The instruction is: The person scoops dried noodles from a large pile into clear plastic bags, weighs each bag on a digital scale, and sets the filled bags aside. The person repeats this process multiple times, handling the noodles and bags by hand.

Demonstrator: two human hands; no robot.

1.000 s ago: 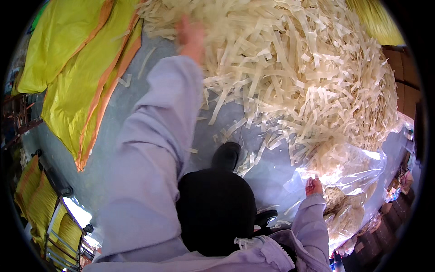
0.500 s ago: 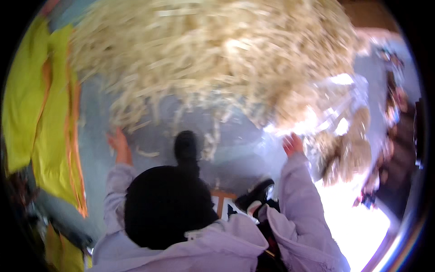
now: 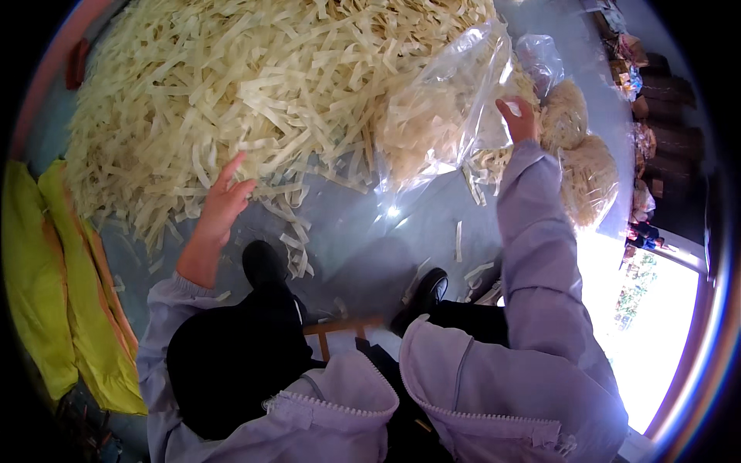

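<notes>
In the head view, a big heap of pale yellow flat strips [image 3: 262, 85] covers the top of the grey floor [image 3: 347, 231]. The strips look dry and thin, like cut ribbons, and they lie every which way. Some loose strips have slid off the heap onto the floor near the feet.

A clear plastic bag [image 3: 444, 108] stands at the right edge of the heap. It is shiny and crinkled, and it is partly full of the same strips.

The left hand [image 3: 224, 202] reaches out to the low edge of the heap. Its fingers are spread and point up, touching the strips. It pinches nothing.

The right hand [image 3: 521, 117] is stretched far out and curls onto the bag's edge, gripping the plastic.

Both arms wear light purple sleeves [image 3: 540, 255]. Two black shoes [image 3: 266, 266] rest on the floor.

Two more round bags of strips [image 3: 587, 166] sit to the right of the hand. A yellow cloth with orange trim [image 3: 54, 285] lies on the left.
</notes>
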